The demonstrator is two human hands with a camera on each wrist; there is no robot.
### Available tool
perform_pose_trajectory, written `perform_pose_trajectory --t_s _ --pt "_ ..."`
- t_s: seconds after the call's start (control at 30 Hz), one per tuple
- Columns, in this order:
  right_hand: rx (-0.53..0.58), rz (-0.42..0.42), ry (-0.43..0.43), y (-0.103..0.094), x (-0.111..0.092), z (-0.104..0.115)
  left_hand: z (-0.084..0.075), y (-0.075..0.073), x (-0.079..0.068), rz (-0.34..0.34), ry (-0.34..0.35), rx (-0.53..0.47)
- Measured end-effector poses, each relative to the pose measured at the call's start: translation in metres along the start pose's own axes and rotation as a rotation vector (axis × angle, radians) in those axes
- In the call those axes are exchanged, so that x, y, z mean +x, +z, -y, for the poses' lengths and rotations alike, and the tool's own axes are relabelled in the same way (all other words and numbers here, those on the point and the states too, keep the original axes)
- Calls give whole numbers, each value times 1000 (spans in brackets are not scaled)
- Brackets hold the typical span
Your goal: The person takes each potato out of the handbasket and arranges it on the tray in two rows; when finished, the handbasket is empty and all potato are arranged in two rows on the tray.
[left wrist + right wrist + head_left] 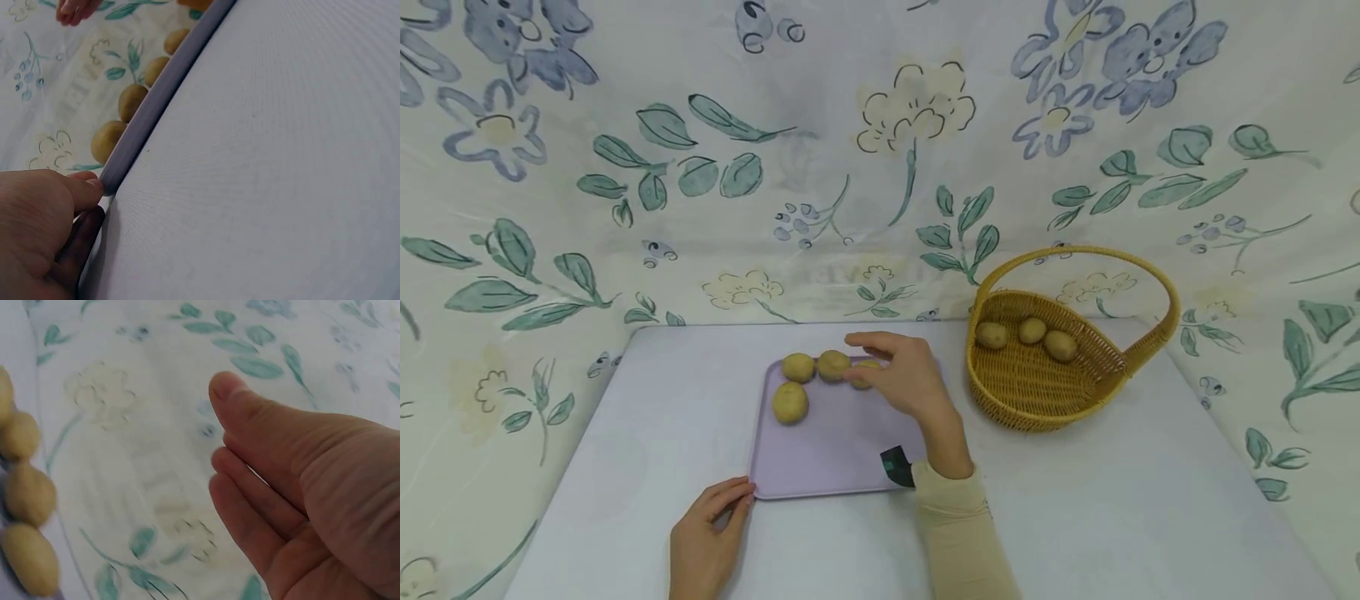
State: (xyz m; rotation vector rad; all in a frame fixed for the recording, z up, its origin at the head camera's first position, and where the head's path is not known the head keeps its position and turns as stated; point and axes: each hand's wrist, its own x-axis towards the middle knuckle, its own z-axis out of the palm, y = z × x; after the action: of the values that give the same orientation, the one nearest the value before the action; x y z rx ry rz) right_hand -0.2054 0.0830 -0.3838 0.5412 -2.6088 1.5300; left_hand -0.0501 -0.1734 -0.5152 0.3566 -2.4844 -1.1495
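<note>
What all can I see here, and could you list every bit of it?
Potatoes: seven, yellow-brown, four on the tray and three in the basket
Tray: one, lilac, on the table
Basket: one, golden-brown, right of the tray
Table: one, white, underneath
Cloth: count unclear, white with blue-and-green floral print, around the table
Dark piece: one, black, by the right wrist
Sleeve: one, beige, right arm
Left fingers: pinching tray's near-left corner
Right fingers: above tray, empty
</note>
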Motion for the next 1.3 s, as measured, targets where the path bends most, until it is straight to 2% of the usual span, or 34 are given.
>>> perform_pose_trajectory --t_s 0.23,0.47,0.6,0.7,0.9,1.03,1.2,1.3 --pt "99 -3 70 -60 -9 -15 1 0 -1 -22 33 3" --pt "36 -1 160 -114 -20 -30 4 1 -1 -39 61 -12" --pt "28 8 183 -137 -27 -46 5 2 -1 -31 55 -15" --pt "-38 -3 212 -151 -32 -59 6 3 -2 -25 47 -12" --pt "-136 -39 251 -165 -32 -79 6 2 -2 -12 53 -8" --pt "-139 -16 260 -162 -21 -85 7 -1 -1 -38 46 -3" --pt "-222 -19 304 -165 -9 -98 3 -1 0 -1 31 0" --pt "-253 -12 315 -167 -2 -108 1 -1 0 -6 33 -8"
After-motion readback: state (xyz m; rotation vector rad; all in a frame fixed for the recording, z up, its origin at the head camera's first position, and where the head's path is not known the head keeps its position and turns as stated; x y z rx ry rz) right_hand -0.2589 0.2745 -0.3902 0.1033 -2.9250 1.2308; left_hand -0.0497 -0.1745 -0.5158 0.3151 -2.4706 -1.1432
